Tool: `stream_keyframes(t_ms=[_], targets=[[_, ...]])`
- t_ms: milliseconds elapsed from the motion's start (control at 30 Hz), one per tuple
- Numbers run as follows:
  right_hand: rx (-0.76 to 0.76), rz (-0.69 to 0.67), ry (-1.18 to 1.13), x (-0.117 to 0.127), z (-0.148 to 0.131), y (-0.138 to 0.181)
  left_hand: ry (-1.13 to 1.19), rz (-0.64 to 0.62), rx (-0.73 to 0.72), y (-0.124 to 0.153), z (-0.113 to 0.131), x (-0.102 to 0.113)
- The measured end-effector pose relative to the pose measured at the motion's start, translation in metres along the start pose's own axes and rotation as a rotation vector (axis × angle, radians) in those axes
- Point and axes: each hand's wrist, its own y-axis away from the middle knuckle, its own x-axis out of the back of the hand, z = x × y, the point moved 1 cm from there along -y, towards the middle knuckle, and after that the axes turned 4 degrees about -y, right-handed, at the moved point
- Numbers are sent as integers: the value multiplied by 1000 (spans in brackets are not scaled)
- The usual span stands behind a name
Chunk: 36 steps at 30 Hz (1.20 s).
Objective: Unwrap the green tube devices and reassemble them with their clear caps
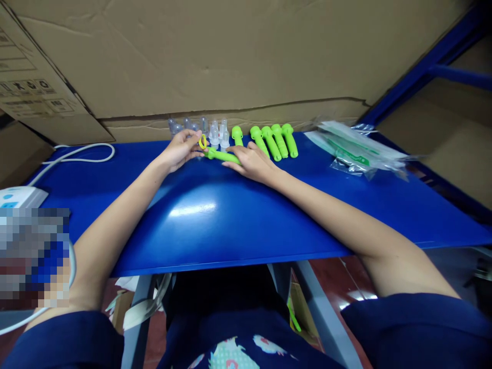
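A green plastic handle (pixel 222 156) lies on the blue table (pixel 215 215) between my hands. My right hand (pixel 251 162) rests on its right end, fingers curled over it. My left hand (pixel 180 148) pinches a small yellow ring (pixel 202 141) right at the handle's left end. Just behind stand several clear plastic caps (pixel 213 132). To their right, several more green handles (pixel 273 140) lie side by side.
Flat clear bags with green print (pixel 355 148) are stacked at the right of the table. A white cable (pixel 82 154) and a white device (pixel 19 197) lie at the left. Cardboard boxes (pixel 215 56) wall the back. A blue shelf frame (pixel 423 66) rises at the right.
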Motion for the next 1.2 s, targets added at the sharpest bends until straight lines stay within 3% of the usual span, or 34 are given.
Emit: stream_keyframes(t_ms=[233, 633, 867, 1200], targets=[[94, 114, 40, -7, 9, 3, 99, 87, -55, 8, 5, -12], [213, 229, -15, -22, 9, 11, -70, 242, -255, -2, -16, -9], [197, 329, -52, -25, 8, 13, -79, 259, -245, 2, -24, -11], [160, 384, -101, -29, 13, 11, 71, 165, -80, 12, -12, -27]])
